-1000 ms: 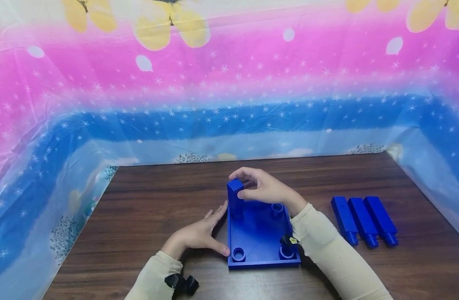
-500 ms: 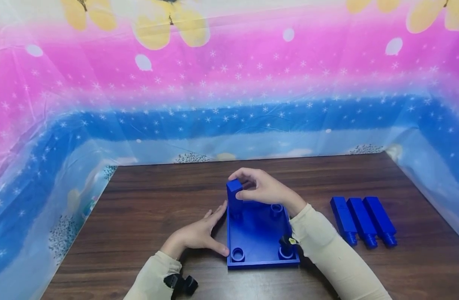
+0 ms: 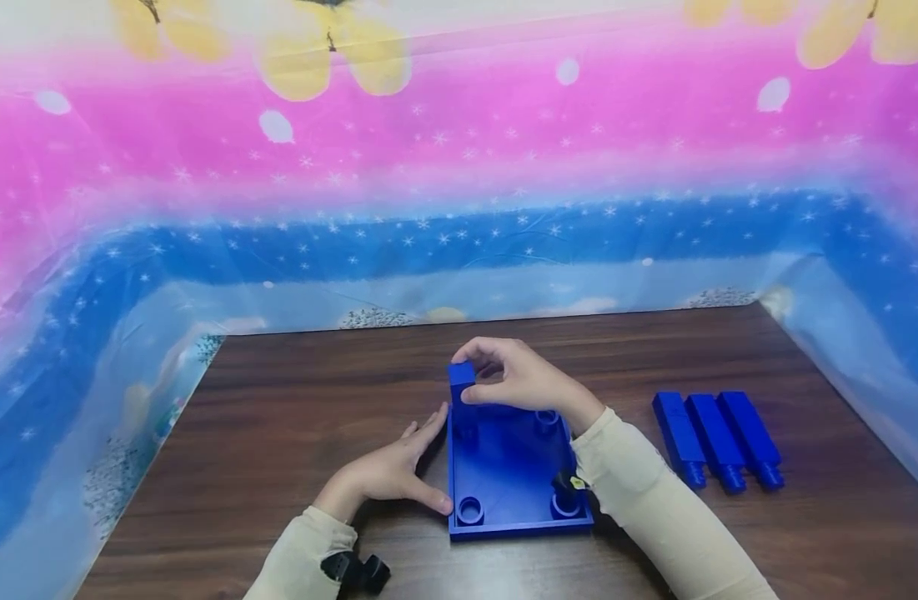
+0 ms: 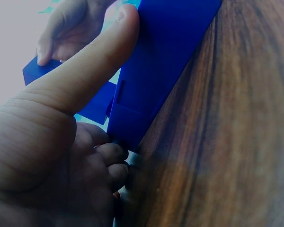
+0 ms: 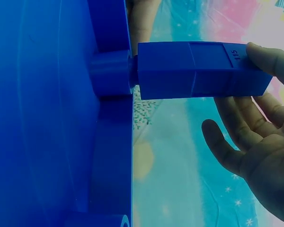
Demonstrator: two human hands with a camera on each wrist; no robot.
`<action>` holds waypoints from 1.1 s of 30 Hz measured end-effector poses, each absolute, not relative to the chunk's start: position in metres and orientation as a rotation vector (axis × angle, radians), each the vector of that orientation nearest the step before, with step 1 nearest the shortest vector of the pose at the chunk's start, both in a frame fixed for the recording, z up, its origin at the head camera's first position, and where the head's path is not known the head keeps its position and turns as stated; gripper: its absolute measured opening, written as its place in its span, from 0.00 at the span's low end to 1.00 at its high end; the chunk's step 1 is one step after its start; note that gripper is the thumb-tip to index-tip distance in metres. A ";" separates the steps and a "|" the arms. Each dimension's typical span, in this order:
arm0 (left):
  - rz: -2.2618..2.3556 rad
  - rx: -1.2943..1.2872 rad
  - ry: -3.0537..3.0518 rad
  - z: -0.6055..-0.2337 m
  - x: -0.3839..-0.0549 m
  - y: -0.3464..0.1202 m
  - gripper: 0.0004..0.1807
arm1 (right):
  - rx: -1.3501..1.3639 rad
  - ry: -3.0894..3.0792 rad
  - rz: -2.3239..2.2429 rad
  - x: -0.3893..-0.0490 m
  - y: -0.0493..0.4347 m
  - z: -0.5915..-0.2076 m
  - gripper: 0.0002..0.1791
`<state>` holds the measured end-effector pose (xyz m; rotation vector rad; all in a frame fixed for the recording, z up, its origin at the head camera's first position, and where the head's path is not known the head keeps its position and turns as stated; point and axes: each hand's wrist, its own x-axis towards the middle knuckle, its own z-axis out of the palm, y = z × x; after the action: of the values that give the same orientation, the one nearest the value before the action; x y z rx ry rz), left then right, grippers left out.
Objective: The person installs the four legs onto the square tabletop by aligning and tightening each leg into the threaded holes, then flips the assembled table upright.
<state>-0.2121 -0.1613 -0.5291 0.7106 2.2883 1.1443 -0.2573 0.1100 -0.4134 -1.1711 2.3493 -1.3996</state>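
A blue plastic tabletop (image 3: 507,479), raised-rimmed and with a round socket at each corner, lies upside down on the table. At its far left corner stands a square blue leg (image 3: 462,385), its narrow end in the socket (image 5: 112,73). Thumb and fingertips of my right hand (image 3: 529,379) pinch the leg near its upper end; the right wrist view shows "115" marked there. My left hand (image 3: 387,477) lies spread along the tabletop's left side, thumb (image 4: 116,35) against it near the front corner and fingers towards the back corner.
Three more blue legs (image 3: 721,437) lie side by side on the wooden table (image 3: 316,383) at the right, threaded ends towards me. A patterned pink and blue cloth (image 3: 428,167) hangs around the table's back and sides.
The leg has turned slightly in its socket, so one flat side now faces me more squarely. My left hand stays against the tabletop. The head view has shifted a little.
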 end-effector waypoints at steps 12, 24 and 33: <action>1.154 0.693 2.282 -0.524 -0.209 -0.163 0.80 | -1.162 2.391 -1.370 -0.255 0.106 -0.411 0.24; 1.129 0.660 2.279 -0.519 -0.206 -0.163 0.80 | -1.186 2.464 -1.321 -0.252 0.104 -0.412 0.31; 1.145 0.681 2.274 -0.518 -0.207 -0.163 0.79 | -1.258 2.426 -1.276 -0.255 0.107 -0.411 0.41</action>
<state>-0.2069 -0.1630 -0.5183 0.6811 2.2743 1.1449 -0.2550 0.1069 -0.4106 -1.2575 2.4260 -1.2762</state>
